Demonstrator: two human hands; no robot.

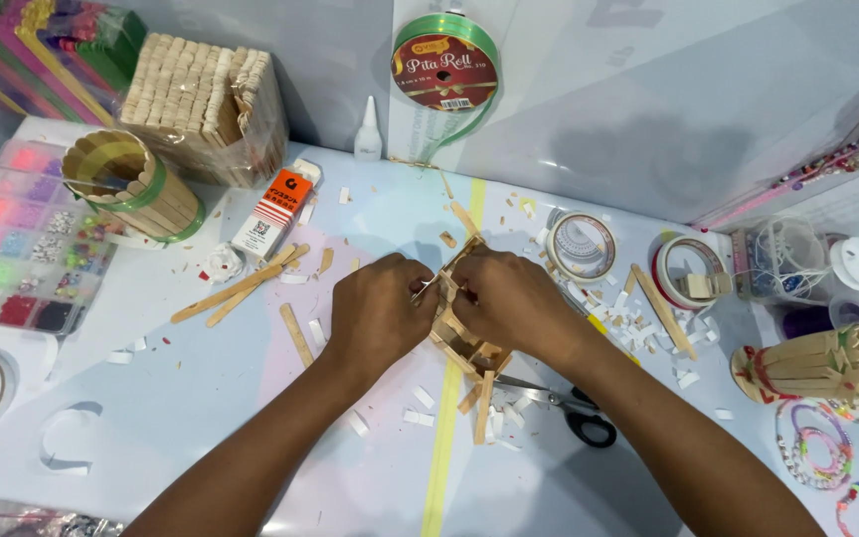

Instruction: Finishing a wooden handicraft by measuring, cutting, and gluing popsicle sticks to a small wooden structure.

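Note:
Both my hands meet at the middle of the table over a small frame built of wooden craft sticks [461, 343]. My left hand [380, 313] pinches its left side with fingers closed. Closed over its top right sits my right hand [511, 303]. The upper part of the stick frame is hidden by my fingers; its lower end sticks out below them. Black-handled scissors [561, 406] lie just below my right wrist. Loose sticks [239, 288] lie to the left of my left hand.
A stick-built cup [136, 184] and a bundle of sticks [201, 104] stand at back left, beside a bead organiser box [17, 239]. A glue bottle [368, 129], green ribbon roll [446, 65], tape rolls [581, 244] and another stick cup [827, 363] ring the work area. Paper scraps litter the surface.

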